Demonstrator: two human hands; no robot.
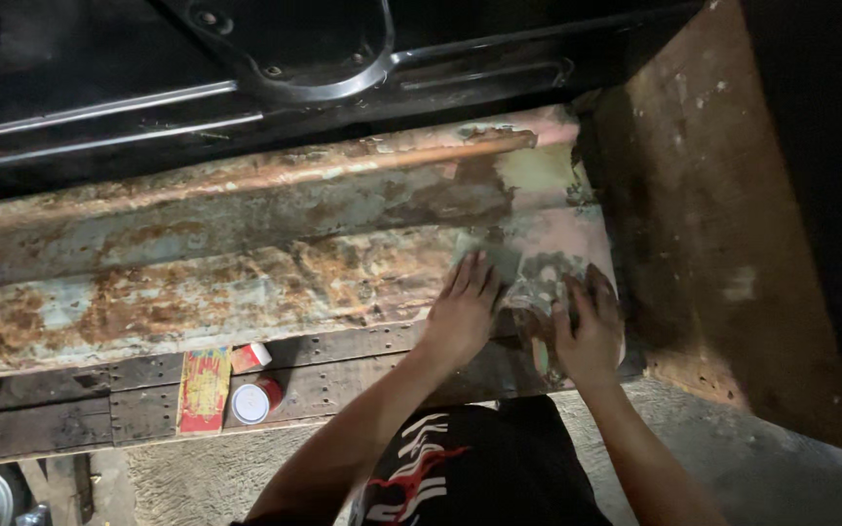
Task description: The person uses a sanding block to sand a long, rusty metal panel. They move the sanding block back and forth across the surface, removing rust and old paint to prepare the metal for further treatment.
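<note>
Left hand (462, 310) flat on the rusty metal panel (246, 263), fingers together and stretched forward, palm down near the panel's lower right edge. Right hand (589, 326) just beside it, fingers bent slightly and spread a little, pressing a small dark pad (530, 321) against the same worn patch; whether clamped on the pad or only resting on it, hard to tell. Panel long and ridged, lying across the view from left to right, coated in orange rust with patches of pale blue-green paint, its right end meeting a brown rusted upright sheet (713, 224). Below the panel, a dark wooden beam (70, 404) with a row of bolts. On that beam, well left of the hands: a flat red and yellow packet (205, 390), a small round tin (253, 400) with a white lid just beside it, and a small red and white box (250, 356) touching neither hand. Black metal frame (294, 58) above the panel. Dark shorts with a red and white pattern (440, 468) at the bottom.
</note>
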